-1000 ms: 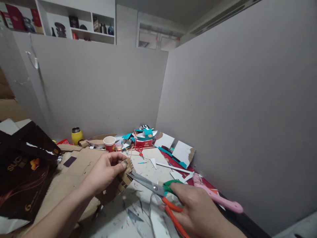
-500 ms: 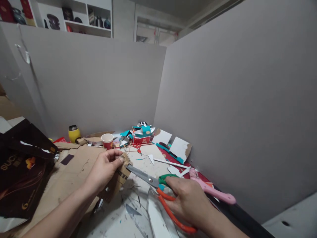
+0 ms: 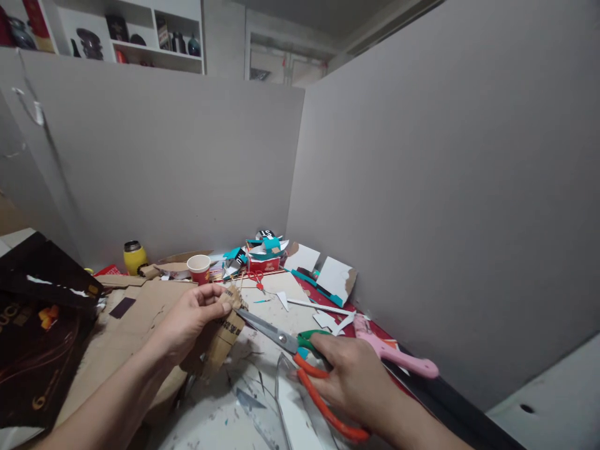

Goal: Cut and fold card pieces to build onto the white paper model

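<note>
My left hand (image 3: pixel 197 315) pinches a strip of brown cardboard (image 3: pixel 224 340) with black print and a ragged, notched edge. Its lower end hangs down above the table. In my right hand (image 3: pixel 351 369) is a pair of scissors (image 3: pixel 272 334) with one green and one orange handle loop. The blades look closed or nearly so, and their tips meet the cardboard's right edge close to my left thumb. Whether the tips are cutting into it I cannot tell. A pink-handled tool (image 3: pixel 398 356) lies just beyond my right hand.
A paper cup (image 3: pixel 199 270), a yellow bottle (image 3: pixel 135 257) and small red scissors (image 3: pixel 256 279) stand or lie at the back. A large cardboard sheet (image 3: pixel 140 312) and a dark printed box (image 3: pixel 42 337) occupy the left. White scraps (image 3: pixel 335 281) lie along the grey partition (image 3: pixel 422 175).
The view has turned slightly, so most things sit a little further left. The cardboard strip has tilted, showing more of its printed face. Both hands keep their hold.
</note>
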Demonstrator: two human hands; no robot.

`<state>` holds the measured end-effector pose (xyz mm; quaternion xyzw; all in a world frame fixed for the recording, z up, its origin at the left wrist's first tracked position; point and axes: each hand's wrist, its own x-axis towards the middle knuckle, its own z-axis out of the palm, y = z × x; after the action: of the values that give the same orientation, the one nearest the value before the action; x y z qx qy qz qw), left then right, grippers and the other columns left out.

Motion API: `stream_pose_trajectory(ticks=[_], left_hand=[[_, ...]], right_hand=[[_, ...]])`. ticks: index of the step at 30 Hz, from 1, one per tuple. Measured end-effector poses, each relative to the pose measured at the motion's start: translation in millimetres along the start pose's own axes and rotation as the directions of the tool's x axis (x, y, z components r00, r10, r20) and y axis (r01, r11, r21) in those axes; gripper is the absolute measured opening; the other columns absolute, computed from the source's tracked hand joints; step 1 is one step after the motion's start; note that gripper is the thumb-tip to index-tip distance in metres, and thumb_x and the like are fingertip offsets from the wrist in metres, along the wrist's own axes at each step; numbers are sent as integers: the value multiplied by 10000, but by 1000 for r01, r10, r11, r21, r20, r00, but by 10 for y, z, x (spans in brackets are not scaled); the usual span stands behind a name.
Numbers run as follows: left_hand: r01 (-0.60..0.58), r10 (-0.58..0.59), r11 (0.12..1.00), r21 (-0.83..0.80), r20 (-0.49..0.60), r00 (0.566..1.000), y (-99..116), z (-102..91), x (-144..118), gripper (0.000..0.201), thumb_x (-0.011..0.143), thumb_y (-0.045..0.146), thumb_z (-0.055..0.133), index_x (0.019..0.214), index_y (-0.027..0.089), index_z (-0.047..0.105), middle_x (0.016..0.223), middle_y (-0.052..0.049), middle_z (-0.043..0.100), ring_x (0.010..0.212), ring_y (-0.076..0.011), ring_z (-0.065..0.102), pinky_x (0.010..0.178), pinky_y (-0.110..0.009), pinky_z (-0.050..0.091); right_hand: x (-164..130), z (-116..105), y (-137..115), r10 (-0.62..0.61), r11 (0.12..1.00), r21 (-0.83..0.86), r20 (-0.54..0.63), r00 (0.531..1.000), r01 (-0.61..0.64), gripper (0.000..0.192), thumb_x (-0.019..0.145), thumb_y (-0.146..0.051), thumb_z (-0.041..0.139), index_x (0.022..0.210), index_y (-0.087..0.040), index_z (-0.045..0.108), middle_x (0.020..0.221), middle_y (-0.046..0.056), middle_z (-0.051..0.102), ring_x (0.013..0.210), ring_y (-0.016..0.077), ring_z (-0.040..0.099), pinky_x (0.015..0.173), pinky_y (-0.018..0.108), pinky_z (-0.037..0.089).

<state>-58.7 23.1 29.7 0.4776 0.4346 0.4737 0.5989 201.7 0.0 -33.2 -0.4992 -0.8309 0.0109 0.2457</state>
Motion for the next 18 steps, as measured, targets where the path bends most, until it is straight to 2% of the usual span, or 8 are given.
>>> stream_pose_trajectory(ticks=[7, 12, 15, 18], left_hand=[[-1, 1, 999, -33, -24, 1000, 0, 20, -35, 278, 622, 246, 804, 825, 166, 632, 704, 8, 663, 591, -112, 592, 580, -220, 458], [-23, 22, 999, -33, -28, 999, -12, 39, -33, 256, 635, 229, 799, 831, 170, 645, 752, -9, 695, 636, -124, 622, 615, -226, 472], [-88, 86, 996, -24, -74, 994, -50, 83, -23, 259, 630, 228, 802, 835, 178, 652, 740, 8, 697, 625, -111, 616, 601, -209, 461], [-107, 103, 994, -19, -142, 985, -73, 148, -35, 317, 586, 255, 820, 847, 176, 658, 721, 6, 701, 602, -118, 610, 583, -218, 463]], right_hand=[[28, -84, -36, 64, 998, -7, 107, 992, -63, 412, 747, -566, 634, 638, -203, 472, 582, -4, 584, 509, 136, 489, 502, 237, 294], [33, -126, -37, 34, 999, 23, 148, 988, -37, 376, 783, -534, 612, 669, -201, 480, 602, -6, 576, 518, 132, 475, 508, 234, 306], [29, -129, -36, 21, 999, 23, 144, 989, -25, 360, 788, -525, 610, 680, -202, 494, 599, -10, 574, 514, 132, 474, 507, 237, 304], [31, -132, -42, 19, 999, 24, 125, 992, -22, 349, 790, -512, 606, 671, -201, 500, 581, -16, 570, 504, 126, 478, 501, 236, 291]])
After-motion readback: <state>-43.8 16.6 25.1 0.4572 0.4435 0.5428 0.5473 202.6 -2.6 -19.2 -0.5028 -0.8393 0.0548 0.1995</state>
